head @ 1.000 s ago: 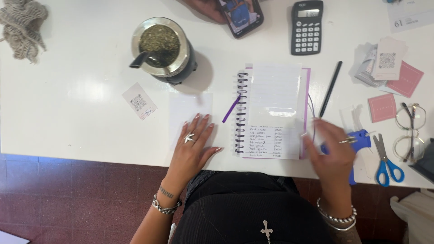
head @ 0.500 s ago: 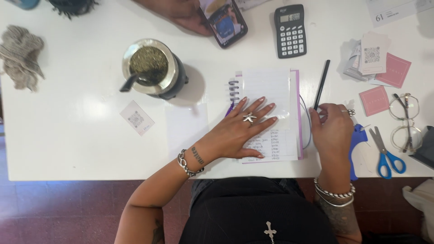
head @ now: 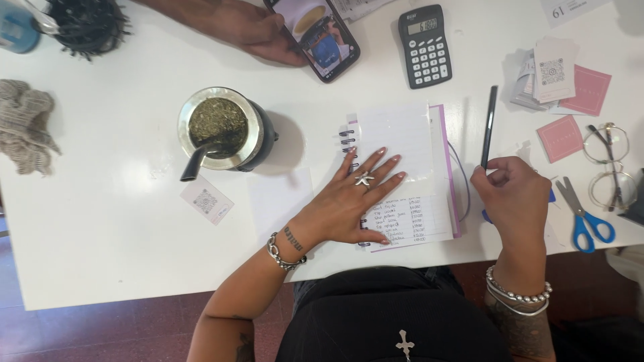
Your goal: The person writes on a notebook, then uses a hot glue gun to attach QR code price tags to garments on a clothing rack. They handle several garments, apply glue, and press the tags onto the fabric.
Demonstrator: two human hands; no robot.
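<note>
A small spiral notebook lies open on the white table, its lower page covered in handwriting. My left hand, wearing a star-shaped ring, rests flat on the page with fingers spread. My right hand is at the notebook's right edge, fingers curled around the lower end of a black pen that points away from me. A blue object peeks out from under that hand.
A metal cup of green herb with a straw stands left of the notebook. Another person's hand holds a phone at the far edge. Calculator, pink and white cards, glasses, blue scissors, small card.
My left hand moved from the bare table onto the notebook page and now lies flat there. My right hand shifted up to the black pen's lower end.
</note>
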